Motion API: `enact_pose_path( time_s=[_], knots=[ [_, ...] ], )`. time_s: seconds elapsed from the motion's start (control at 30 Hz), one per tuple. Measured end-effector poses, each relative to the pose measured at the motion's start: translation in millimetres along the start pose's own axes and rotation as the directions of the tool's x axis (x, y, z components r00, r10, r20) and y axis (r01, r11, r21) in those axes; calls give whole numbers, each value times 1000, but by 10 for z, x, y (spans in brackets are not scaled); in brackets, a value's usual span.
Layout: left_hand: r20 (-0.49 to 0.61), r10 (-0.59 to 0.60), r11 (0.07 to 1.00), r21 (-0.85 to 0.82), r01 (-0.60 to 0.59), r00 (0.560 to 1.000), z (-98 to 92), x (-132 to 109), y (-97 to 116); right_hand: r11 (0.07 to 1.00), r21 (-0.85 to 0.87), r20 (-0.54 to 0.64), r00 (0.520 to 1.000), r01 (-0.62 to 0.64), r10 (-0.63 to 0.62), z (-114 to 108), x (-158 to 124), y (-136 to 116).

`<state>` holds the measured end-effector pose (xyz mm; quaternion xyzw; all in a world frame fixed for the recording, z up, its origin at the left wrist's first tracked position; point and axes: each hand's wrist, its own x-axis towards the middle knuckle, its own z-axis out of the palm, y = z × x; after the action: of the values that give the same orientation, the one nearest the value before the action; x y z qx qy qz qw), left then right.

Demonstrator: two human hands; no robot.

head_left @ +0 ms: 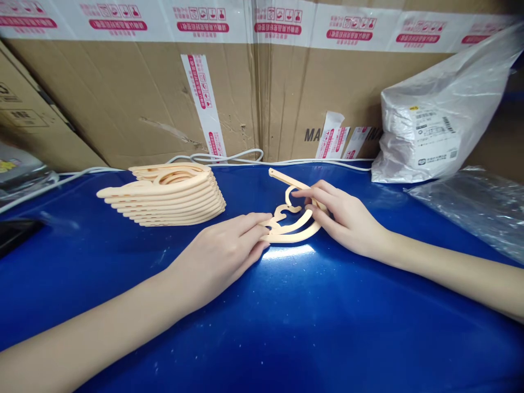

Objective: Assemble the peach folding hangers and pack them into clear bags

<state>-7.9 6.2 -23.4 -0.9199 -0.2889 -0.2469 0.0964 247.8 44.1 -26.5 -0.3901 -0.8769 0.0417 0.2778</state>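
A cream plastic folding hanger (292, 236) is between my two hands, just above or on the blue table; I cannot tell whether it touches. My left hand (229, 248) grips its left end, fingers closed on top and thumb below. My right hand (341, 215) pinches the right side, with the forefinger reaching to the curved hook (289, 195). One straight arm of the hanger (282, 177) points up and left, past my right fingers. Left of the hands lies a neat stack of several similar cream hangers (172, 199).
Large taped cardboard boxes (164, 98) stand along the back of the blue table (286, 327). A white cable (229, 157) runs before them. At the right are a white plastic parcel bag (434, 125) and clear plastic film (478, 202). A dark object (18, 232) sits at the left edge.
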Motion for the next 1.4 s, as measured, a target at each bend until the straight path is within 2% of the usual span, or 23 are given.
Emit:
enact_pose_path(
  time_s=[0.1, 0.37, 0.53, 0.77, 0.97, 1.07, 1.23, 1.4],
  knots=[
    [-10, 33, 999, 40, -33, 999, -10, 11, -2, 999, -2, 9, 999, 34, -34, 0, 2, 1],
    [-2, 75, 992, 97, -75, 997, -19, 9, -27, 996, 80, -8, 1000, 29, -28, -13, 7, 11],
    [-15, 83, 990, 116, -80, 996, -24, 6, -61, 992, 67, 41, 993, 109, -112, -22, 1, -12],
    [1, 27, 991, 134, -27, 1000, -31, 7, -103, 974, 109, 117, 971, 199, -211, -15, -8, -63],
    [-8, -90, 977, 196, 89, 996, -57, -8, -72, 960, 132, 147, 953, 247, -265, -37, 4, -95],
    [27, -116, 971, 212, 108, 993, -57, -11, -51, 950, 132, 177, 936, 283, -304, -30, 4, -87],
    [54, -112, 976, 195, 100, 992, -40, -16, -41, 948, 146, 178, 935, 282, -306, -11, -5, -73],
    [95, -154, 982, 124, 142, 984, -36, -24, -45, 950, 141, 172, 939, 277, -299, -10, -4, -73]
  ],
)
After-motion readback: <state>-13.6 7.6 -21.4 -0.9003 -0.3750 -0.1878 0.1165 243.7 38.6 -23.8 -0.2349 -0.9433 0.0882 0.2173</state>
